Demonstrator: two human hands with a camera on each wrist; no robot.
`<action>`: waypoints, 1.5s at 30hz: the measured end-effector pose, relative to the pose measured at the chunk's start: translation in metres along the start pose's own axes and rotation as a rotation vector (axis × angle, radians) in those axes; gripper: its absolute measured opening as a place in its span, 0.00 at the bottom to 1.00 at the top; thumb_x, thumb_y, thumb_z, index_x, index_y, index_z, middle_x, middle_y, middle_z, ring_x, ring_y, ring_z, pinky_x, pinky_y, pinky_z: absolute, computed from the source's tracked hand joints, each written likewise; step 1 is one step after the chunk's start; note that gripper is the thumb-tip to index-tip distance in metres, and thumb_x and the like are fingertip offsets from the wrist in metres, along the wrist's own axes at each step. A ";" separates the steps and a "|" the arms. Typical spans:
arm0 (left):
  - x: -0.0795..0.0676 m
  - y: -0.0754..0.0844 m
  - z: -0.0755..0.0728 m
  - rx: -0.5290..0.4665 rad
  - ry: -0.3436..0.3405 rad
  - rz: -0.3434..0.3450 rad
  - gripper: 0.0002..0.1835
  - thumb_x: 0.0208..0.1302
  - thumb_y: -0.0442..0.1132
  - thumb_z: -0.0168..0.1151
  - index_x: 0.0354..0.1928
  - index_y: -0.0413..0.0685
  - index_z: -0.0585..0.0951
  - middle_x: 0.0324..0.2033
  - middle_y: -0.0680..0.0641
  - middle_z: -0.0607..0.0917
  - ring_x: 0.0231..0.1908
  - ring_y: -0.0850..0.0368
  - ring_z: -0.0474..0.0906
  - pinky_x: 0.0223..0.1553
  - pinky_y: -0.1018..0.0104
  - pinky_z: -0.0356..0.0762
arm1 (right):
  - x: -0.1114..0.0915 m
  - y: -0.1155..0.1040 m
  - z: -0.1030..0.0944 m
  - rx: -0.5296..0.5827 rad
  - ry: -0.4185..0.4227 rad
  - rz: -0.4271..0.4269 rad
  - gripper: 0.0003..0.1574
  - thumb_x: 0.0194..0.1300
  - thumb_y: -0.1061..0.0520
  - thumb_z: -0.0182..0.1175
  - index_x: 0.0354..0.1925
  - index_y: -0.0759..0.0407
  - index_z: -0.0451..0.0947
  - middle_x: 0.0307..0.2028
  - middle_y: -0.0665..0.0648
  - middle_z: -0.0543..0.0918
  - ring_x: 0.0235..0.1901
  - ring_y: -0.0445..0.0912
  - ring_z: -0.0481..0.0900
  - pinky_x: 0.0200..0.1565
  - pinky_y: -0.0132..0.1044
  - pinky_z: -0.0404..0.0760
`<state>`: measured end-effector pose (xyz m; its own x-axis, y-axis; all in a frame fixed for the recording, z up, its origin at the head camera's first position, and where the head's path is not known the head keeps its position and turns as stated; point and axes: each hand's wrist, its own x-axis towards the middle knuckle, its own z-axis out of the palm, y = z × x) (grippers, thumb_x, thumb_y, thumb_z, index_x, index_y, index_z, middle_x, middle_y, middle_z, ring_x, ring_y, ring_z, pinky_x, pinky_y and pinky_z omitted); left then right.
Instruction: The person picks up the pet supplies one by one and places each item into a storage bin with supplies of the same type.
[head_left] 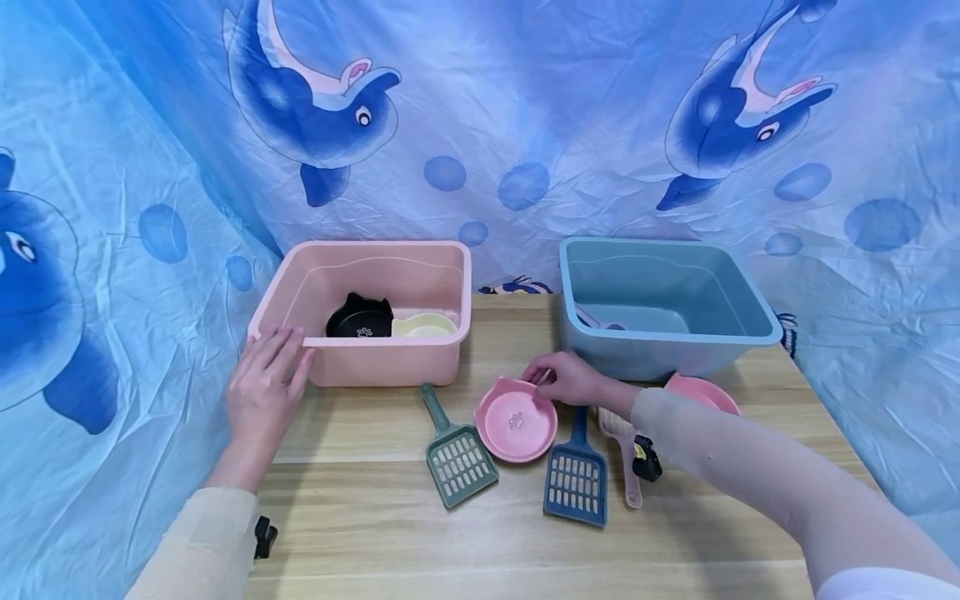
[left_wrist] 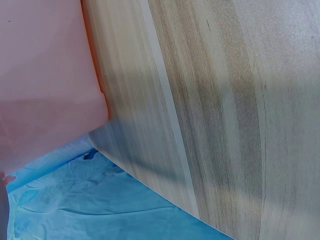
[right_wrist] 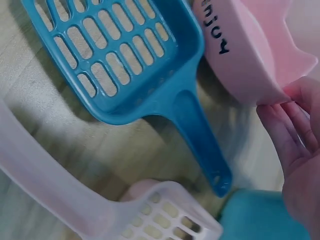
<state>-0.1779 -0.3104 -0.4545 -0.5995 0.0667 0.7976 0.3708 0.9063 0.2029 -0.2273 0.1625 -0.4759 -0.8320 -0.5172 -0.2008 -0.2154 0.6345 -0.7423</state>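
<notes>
My right hand [head_left: 568,379] pinches the rim of a pink cat-eared bowl [head_left: 516,422] with a paw print inside. Dark lettering shows on the side of that pink bowl [right_wrist: 235,55] in the right wrist view, where my fingers hold its edge. At the left, my left hand [head_left: 262,387] rests on the front-left rim of a pink bin [head_left: 375,362]. Inside this bin sit a black cat-eared bowl [head_left: 360,318] and a cream one [head_left: 424,325]. A green slotted litter scoop [head_left: 461,462] and a blue one [head_left: 576,483] lie on either side of the held bowl.
A blue bin [head_left: 645,354] at the right contains a pale purple item [head_left: 588,317]. Partly behind my right arm are a pale pink scoop [head_left: 630,475] and another pink bowl [head_left: 705,392]. Blue dolphin-print cloth [head_left: 487,108] hangs around the wooden table [head_left: 390,533].
</notes>
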 end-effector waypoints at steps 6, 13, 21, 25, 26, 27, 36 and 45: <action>-0.001 -0.001 -0.001 0.001 0.003 0.004 0.21 0.64 0.34 0.76 0.59 0.40 0.88 0.57 0.35 0.88 0.61 0.31 0.83 0.74 0.38 0.70 | -0.006 -0.017 -0.007 -0.100 -0.050 -0.076 0.13 0.69 0.63 0.71 0.50 0.51 0.89 0.44 0.49 0.91 0.41 0.42 0.89 0.45 0.36 0.91; -0.001 -0.002 -0.001 -0.007 0.021 0.009 0.22 0.62 0.33 0.77 0.58 0.40 0.88 0.56 0.35 0.88 0.60 0.31 0.83 0.73 0.37 0.71 | -0.008 -0.037 -0.020 -0.255 -0.075 -0.191 0.14 0.68 0.64 0.71 0.49 0.50 0.90 0.45 0.47 0.91 0.42 0.38 0.88 0.45 0.33 0.90; -0.001 -0.002 -0.001 -0.014 0.019 0.011 0.23 0.59 0.32 0.78 0.58 0.39 0.88 0.56 0.34 0.88 0.61 0.31 0.83 0.73 0.36 0.71 | -0.024 -0.072 -0.043 -0.346 -0.071 -0.348 0.15 0.66 0.66 0.69 0.49 0.53 0.90 0.45 0.49 0.91 0.42 0.39 0.89 0.44 0.33 0.90; -0.001 -0.003 -0.001 -0.007 0.013 0.009 0.23 0.61 0.33 0.78 0.59 0.39 0.87 0.57 0.34 0.88 0.61 0.31 0.82 0.74 0.37 0.70 | -0.032 -0.091 -0.062 -0.373 -0.053 -0.444 0.17 0.64 0.70 0.68 0.48 0.56 0.90 0.44 0.52 0.91 0.42 0.42 0.90 0.43 0.34 0.91; -0.001 -0.004 -0.001 -0.005 0.011 0.011 0.24 0.61 0.33 0.77 0.60 0.39 0.87 0.57 0.34 0.88 0.62 0.31 0.82 0.74 0.37 0.70 | -0.034 -0.096 -0.067 -0.386 -0.047 -0.465 0.18 0.63 0.71 0.67 0.48 0.57 0.90 0.44 0.53 0.91 0.42 0.43 0.90 0.43 0.35 0.91; -0.001 -0.004 -0.001 -0.002 0.010 0.012 0.24 0.60 0.33 0.78 0.60 0.39 0.87 0.57 0.34 0.88 0.62 0.31 0.82 0.74 0.37 0.70 | -0.035 -0.101 -0.072 -0.402 -0.040 -0.479 0.18 0.62 0.71 0.68 0.48 0.57 0.90 0.43 0.53 0.91 0.42 0.43 0.90 0.43 0.36 0.91; -0.002 -0.005 -0.003 0.002 0.011 0.025 0.24 0.61 0.34 0.76 0.61 0.40 0.87 0.56 0.34 0.88 0.61 0.30 0.82 0.73 0.37 0.71 | -0.035 -0.136 -0.109 -0.534 -0.002 -0.557 0.17 0.62 0.71 0.70 0.47 0.57 0.89 0.42 0.53 0.91 0.41 0.46 0.90 0.43 0.45 0.92; 0.000 -0.003 -0.005 0.005 0.018 0.033 0.25 0.59 0.33 0.78 0.60 0.40 0.87 0.55 0.33 0.88 0.60 0.30 0.83 0.72 0.36 0.72 | -0.017 -0.170 -0.132 -0.591 0.015 -0.599 0.15 0.63 0.71 0.70 0.46 0.58 0.89 0.41 0.55 0.91 0.41 0.48 0.90 0.42 0.47 0.92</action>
<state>-0.1753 -0.3155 -0.4525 -0.5738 0.0893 0.8141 0.3864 0.9060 0.1730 -0.2441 0.1389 -0.2623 -0.4971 -0.8576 0.1320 -0.8518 0.4533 -0.2626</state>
